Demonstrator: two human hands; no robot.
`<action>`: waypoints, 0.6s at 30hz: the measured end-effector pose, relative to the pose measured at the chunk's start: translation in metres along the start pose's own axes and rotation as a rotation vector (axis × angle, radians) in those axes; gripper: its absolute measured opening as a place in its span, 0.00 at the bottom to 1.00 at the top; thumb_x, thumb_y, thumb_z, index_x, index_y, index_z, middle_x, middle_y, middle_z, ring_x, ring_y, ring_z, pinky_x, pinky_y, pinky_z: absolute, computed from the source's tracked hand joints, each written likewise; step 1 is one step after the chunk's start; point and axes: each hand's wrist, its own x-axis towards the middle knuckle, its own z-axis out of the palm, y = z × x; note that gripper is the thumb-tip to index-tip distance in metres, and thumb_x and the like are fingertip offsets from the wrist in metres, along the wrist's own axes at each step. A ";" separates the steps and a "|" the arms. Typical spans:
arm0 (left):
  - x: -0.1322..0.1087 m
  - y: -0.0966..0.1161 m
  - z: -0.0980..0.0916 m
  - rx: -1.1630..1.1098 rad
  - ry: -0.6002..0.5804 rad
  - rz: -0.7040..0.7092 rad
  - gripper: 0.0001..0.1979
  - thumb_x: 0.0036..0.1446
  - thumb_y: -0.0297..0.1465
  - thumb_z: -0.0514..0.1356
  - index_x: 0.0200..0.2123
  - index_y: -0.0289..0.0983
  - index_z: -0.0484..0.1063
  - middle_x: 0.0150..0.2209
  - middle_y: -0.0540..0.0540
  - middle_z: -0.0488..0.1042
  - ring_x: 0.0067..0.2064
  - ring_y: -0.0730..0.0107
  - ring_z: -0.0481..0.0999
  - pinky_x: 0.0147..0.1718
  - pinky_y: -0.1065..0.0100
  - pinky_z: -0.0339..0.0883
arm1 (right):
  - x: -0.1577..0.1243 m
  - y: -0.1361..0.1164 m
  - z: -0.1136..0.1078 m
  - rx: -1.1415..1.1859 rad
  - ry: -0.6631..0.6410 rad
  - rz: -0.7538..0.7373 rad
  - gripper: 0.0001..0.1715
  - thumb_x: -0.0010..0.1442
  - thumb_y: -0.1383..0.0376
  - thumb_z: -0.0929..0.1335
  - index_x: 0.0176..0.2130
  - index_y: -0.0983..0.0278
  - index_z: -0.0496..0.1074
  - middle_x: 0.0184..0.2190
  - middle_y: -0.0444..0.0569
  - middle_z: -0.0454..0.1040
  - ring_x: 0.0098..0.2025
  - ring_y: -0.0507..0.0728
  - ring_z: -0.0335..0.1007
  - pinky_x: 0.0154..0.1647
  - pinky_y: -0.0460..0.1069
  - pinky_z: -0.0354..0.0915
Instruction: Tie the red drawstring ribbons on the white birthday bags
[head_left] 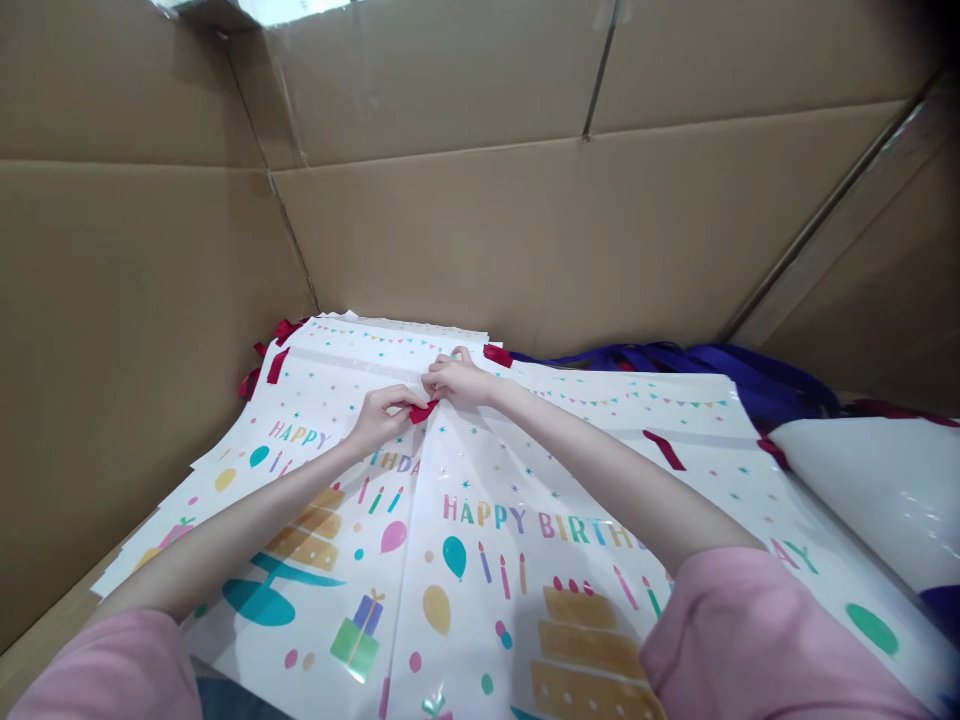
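My left hand (pixel 386 415) is closed in a pinch on a short red ribbon (pixel 422 412) at the upper edge of a white plastic sheet, perhaps a flat bag (pixel 480 455). Just beyond it, my right hand (pixel 457 382) has its fingers bent and closed at the ribbon's other end; its fingertips are partly hidden. The white piece carries a "Happy Birthday" print with balloons, candles and a cake. It is drawn up into a fold below the ribbon. A similar printed piece (pixel 311 375) lies under my left forearm, with a red ribbon strip (pixel 277 366) on it.
Tall cardboard walls (pixel 450 230) enclose the left and back. Blue straps (pixel 720 365) lie bunched along the back right. A glossy white piece (pixel 877 480) rests at the right. More printed pieces are stacked at the left, with red ribbons (pixel 289 328) sticking out at the edge.
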 end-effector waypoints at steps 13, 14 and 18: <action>-0.015 -0.013 0.019 -0.413 -0.087 -0.459 0.33 0.45 0.32 0.64 0.55 0.38 0.57 0.36 0.47 0.74 0.32 0.69 0.75 0.31 0.69 0.69 | -0.003 -0.008 -0.010 -0.008 -0.096 0.067 0.10 0.59 0.68 0.62 0.32 0.63 0.72 0.36 0.51 0.73 0.45 0.59 0.59 0.45 0.57 0.42; -0.015 -0.015 0.024 -0.435 -0.099 -0.482 0.34 0.43 0.30 0.65 0.54 0.36 0.57 0.35 0.47 0.74 0.32 0.69 0.75 0.32 0.69 0.69 | -0.003 -0.008 -0.010 -0.007 -0.099 0.066 0.09 0.59 0.68 0.62 0.32 0.63 0.72 0.37 0.51 0.73 0.44 0.59 0.59 0.44 0.56 0.42; -0.013 -0.020 0.036 -0.398 -0.085 -0.458 0.32 0.39 0.28 0.66 0.50 0.34 0.62 0.31 0.49 0.75 0.31 0.68 0.75 0.33 0.69 0.67 | -0.001 -0.007 -0.006 -0.014 -0.108 0.069 0.10 0.60 0.66 0.61 0.32 0.63 0.71 0.38 0.50 0.71 0.43 0.58 0.58 0.42 0.54 0.42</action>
